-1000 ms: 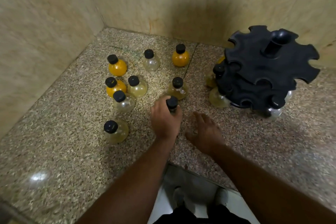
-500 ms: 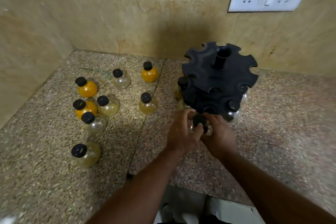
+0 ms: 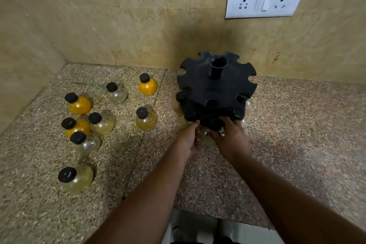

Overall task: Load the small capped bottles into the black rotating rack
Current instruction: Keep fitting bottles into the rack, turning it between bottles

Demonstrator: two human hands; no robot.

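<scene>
The black rotating rack (image 3: 227, 87) stands on the counter near the back wall. Its notched top tier holds nothing, and several capped bottles hang in the lower tier, one at its left side (image 3: 181, 97). Both hands hold a small clear bottle (image 3: 207, 136) against the front of the lower tier, its black cap tucked under the rim. My left hand (image 3: 188, 138) grips its left side and my right hand (image 3: 231, 138) wraps its right side. Several loose bottles stand to the left: orange ones (image 3: 80, 105) (image 3: 147, 86) and pale ones (image 3: 145, 120) (image 3: 76, 177).
The speckled granite counter (image 3: 297, 134) sits in a corner with tiled walls at the back and left. A white socket plate (image 3: 265, 1) is on the back wall above the rack. The counter's front edge runs below my forearms.
My left hand lifted a bottle from the counter and carried it right to the rack. My right hand joined it, and both have pushed the bottle forward against the lower tier.
</scene>
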